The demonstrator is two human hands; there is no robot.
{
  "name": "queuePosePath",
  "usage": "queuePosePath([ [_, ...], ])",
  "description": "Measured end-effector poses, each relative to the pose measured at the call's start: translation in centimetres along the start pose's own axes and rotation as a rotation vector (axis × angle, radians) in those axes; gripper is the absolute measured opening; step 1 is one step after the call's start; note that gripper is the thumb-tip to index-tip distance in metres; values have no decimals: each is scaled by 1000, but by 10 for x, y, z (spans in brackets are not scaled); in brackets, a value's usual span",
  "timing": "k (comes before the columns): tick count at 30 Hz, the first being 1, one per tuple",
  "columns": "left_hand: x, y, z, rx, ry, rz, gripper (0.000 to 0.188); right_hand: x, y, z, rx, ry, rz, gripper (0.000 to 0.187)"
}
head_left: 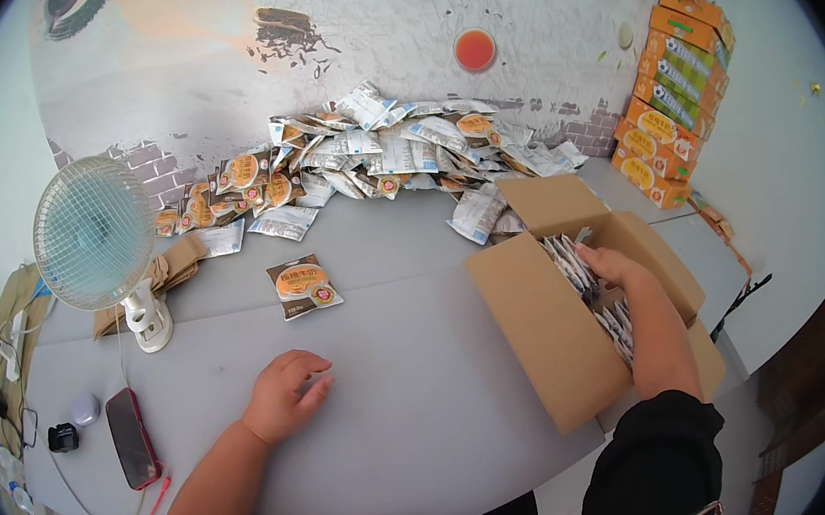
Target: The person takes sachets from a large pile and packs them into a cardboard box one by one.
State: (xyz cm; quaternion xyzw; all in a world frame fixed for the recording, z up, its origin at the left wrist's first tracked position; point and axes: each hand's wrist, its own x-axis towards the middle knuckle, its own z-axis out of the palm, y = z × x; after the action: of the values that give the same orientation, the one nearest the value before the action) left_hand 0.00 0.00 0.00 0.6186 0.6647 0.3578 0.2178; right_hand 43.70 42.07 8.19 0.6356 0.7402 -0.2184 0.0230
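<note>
My left hand (pixel 291 393) hovers over or rests on the grey table, fingers loosely bent and thumb apart, holding nothing. Just beyond it a single brown and orange food packet (pixel 304 287) lies flat. My right hand (pixel 610 265) reaches inside an open cardboard box (pixel 539 330) on the right. Its fingers close on the top edge of a packet (pixel 583 235) at the far end; part of the grip is hidden. Silvery packets (pixel 617 324) stand on edge in a row in the box.
Along the wall lies a large heap of packets (pixel 402 153). A clip-on fan (pixel 96 230) stands at the left near folded brown cardboard (pixel 167 268). A phone (pixel 132 438) with a cable and a small black case (pixel 64 438) lie at the left. Orange cartons (pixel 664 110) are stacked at the back right.
</note>
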Motion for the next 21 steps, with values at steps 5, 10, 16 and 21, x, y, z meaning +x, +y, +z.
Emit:
queuePosePath([
  [5,17,72,20,411,80,556,46,7,-2,1,108,-36,-147,80],
  [10,60,118,73,596,-46,779,53,-24,-22,-3,213,15,-153,72],
  [16,123,149,133,602,73,890,57,-7,-5,7,194,115,-294,66],
  [21,153,153,156,594,103,908,59,9,4,15,192,157,-274,58],
])
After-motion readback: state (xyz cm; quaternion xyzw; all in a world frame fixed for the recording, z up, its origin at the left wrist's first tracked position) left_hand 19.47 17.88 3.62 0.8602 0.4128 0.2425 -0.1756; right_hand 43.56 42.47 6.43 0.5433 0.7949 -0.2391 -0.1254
